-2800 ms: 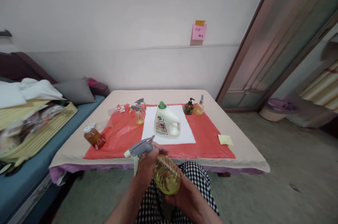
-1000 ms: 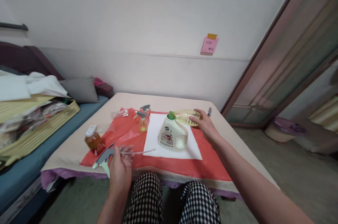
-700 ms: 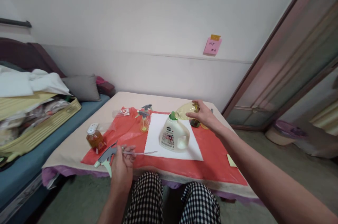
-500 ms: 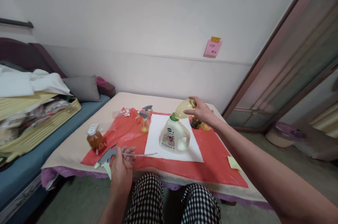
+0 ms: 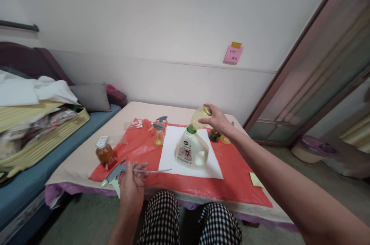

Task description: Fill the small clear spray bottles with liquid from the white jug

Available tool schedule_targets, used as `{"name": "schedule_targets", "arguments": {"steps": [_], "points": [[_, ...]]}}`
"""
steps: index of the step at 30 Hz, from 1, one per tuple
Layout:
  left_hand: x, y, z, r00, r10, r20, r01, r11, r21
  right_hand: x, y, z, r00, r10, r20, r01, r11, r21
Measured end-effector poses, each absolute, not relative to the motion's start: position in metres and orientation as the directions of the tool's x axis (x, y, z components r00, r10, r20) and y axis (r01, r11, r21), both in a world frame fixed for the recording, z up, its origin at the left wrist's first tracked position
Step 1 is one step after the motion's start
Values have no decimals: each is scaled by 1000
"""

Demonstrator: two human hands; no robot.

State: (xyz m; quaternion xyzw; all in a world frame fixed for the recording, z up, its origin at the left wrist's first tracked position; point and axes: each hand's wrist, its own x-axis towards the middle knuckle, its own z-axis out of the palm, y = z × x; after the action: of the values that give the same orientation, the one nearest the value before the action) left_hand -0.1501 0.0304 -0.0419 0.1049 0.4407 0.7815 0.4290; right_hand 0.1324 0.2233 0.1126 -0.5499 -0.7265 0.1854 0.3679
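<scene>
Tilted bottle (image 5: 200, 116) over jug (image 5: 191, 150) mouth

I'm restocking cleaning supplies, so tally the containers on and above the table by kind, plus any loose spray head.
Spray bottles with trigger heads on: 2
Open spray bottle, upended over the jug in the right hand: 1
Detergent jug: 1
Amber bottle: 1
Small pump bottles: 2
Loose trigger head in the left hand: 1
Total: 8
</scene>
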Motion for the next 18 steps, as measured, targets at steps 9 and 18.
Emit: {"name": "schedule_targets", "arguments": {"steps": [9, 18], "points": [[-140, 29, -30, -612, 744, -268, -616, -236, 752, 145, 215, 95, -97, 917, 386, 536, 375, -757], [-120, 26, -18, -618, 760, -199, -591, -282, 756, 171, 193, 52, 149, 961, 234, 205, 202, -958]]}}
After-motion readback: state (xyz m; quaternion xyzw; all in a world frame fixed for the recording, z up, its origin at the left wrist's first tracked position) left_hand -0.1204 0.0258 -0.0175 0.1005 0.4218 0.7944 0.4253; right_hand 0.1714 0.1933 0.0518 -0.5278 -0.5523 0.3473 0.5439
